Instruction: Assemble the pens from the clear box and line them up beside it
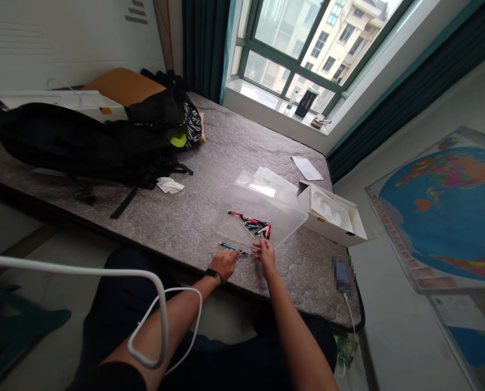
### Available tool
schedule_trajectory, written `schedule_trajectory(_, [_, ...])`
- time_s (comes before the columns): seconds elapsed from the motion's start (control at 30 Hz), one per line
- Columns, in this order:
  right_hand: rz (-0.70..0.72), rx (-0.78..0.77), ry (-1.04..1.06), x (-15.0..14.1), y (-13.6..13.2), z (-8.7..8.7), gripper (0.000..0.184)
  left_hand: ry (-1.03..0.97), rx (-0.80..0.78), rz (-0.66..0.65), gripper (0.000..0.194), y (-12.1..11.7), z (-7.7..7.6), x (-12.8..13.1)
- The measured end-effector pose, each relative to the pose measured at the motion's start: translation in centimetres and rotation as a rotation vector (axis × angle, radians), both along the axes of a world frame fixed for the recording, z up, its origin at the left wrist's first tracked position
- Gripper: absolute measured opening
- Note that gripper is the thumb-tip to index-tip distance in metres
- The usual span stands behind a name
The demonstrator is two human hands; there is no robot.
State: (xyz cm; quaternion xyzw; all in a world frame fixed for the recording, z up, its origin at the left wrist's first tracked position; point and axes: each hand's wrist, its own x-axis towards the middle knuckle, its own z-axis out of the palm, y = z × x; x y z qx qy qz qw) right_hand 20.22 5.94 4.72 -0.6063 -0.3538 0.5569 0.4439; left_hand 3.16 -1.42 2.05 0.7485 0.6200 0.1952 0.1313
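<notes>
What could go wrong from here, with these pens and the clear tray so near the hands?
The loose pen beside the left hand lies close to the edge of the soft mattress, so it could roll off. The clear plastic tray sits on a soft, uneven surface and might tilt, perhaps spilling the pile of pens.
</notes>
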Motion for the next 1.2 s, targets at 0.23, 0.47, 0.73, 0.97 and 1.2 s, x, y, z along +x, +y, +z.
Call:
schedule_trajectory(0.23, [0.309,0.029,0.025,-1.9,-6.5,-4.1,0.046,-0.004,-0.014,-0.010,0.026,-0.1,0.0,0.0])
schedule_trajectory(0.47, [0.225,0.070,0.015,-2.4,-5.3,-3.3,0.043,0.008,0.002,-0.036,0.027,-0.1,0.0,-0.1])
schedule_trajectory(0.73, [0.161,0.113,-0.013,-2.5,-1.6,-1.2,0.036,-0.010,0.013,0.022,0.029,-0.1,-0.5,0.0])
schedule_trajectory(0.97, [-0.140,0.111,0.069,-1.9,3.7,2.2,0.040,-0.035,0.008,0.056,0.033,-0.2,-0.7,0.1])
schedule_trajectory(1.2, [0.054,0.017,-0.067,-1.9,-2.8,-3.0,0.035,-0.053,0.020,0.037,0.037,-0.2,-0.8,0.1])
